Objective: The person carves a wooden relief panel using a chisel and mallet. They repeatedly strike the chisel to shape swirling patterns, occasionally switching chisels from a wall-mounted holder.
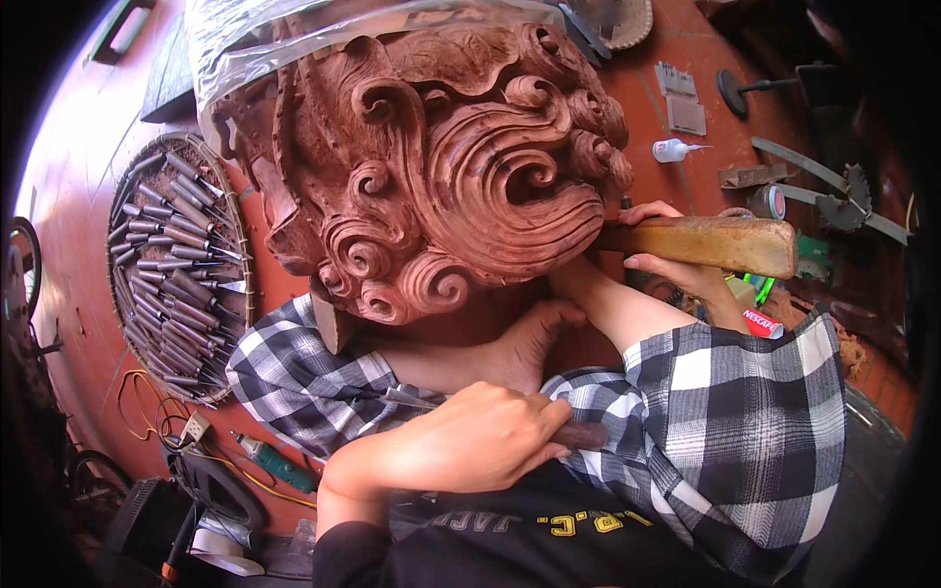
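Note:
A large reddish-brown wood carving [490, 186], cut with deep swirls and curls, fills the upper middle in front of my crossed legs. My left hand [495, 436] is closed around a carving chisel [586, 435], held low above my lap. Its dark handle sticks out to the right, and its thin metal blade points left. At the carving's right side, my right hand [678, 267] wraps around a thick yellowish wooden mallet [725, 245]. The blunt end points right; its other end is hidden behind the carving.
A round woven basket [247, 284] full of chisels lies on the left. Clear plastic sheeting [235, 49] covers the carving's far side. A white squeeze bottle [674, 150], a toothed saw disc [851, 196] and a green power tool [274, 464] lie on the red tile floor [176, 73].

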`<state>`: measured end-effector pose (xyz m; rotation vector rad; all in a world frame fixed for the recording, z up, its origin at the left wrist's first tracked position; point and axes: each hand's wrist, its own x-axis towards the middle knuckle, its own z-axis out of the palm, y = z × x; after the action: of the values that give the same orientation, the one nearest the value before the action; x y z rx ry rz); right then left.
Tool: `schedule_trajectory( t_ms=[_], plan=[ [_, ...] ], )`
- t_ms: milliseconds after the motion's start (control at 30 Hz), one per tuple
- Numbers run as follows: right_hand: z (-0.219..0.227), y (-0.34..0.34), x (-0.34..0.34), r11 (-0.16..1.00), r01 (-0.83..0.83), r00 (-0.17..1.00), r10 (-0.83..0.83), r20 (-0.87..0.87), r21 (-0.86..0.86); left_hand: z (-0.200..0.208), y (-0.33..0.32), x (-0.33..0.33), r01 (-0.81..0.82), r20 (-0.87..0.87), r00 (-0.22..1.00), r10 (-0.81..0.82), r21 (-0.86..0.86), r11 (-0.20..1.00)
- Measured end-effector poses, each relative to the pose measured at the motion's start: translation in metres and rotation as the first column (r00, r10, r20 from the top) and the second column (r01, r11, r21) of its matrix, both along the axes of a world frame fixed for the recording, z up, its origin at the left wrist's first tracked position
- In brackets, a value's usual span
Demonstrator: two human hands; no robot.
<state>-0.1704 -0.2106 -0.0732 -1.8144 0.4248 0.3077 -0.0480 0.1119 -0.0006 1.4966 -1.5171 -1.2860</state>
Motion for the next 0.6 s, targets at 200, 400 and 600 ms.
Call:
schedule_trajectory(
  t_ms=[200,400,600],
  plan=[
    [-0.007,0.001,-0.008,1.000,-0.009,0.997,0.010,0.075,-0.003,0.009,-0.001,0.007,-0.057,0.022,0.998,0.055,0.081,0.995],
    [-0.007,-0.008,-0.010,0.995,-0.013,0.999,0.010,0.031,0.098,0.001,-0.006,0.006,-0.236,0.053,0.971,0.235,0.007,0.972],
    [-0.019,-0.008,-0.003,0.998,-0.055,0.996,0.056,0.072,-0.017,-0.013,-0.022,-0.022,-0.297,-0.139,0.949,0.282,-0.101,0.950]
  ],
)
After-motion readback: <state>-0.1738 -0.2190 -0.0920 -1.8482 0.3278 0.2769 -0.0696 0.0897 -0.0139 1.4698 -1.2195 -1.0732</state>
